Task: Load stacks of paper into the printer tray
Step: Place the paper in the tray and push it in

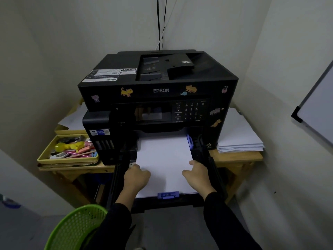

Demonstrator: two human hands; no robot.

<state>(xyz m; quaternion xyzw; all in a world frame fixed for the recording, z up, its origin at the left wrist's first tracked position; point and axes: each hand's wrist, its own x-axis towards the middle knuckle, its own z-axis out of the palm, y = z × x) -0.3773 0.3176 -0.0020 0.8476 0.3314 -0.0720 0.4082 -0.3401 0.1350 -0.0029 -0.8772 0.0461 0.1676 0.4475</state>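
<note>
A black Epson printer [158,91] stands on a wooden table, with its paper tray [214,170] pulled out toward me. A white stack of paper [164,156] lies flat in the tray between a purple side guide [189,140] and a purple front guide [168,195]. My left hand [137,176] rests palm down on the stack's near left part, fingers curled at its left edge. My right hand [197,175] presses on the near right part, thumb on the sheet. Neither hand lifts anything.
A further pile of white paper [237,134] sits on the table [234,156] right of the printer. A yellow tray of pens and small items [70,150] is at the left. A green mesh basket [72,230] stands at the lower left. A whiteboard [317,112] leans against the right wall.
</note>
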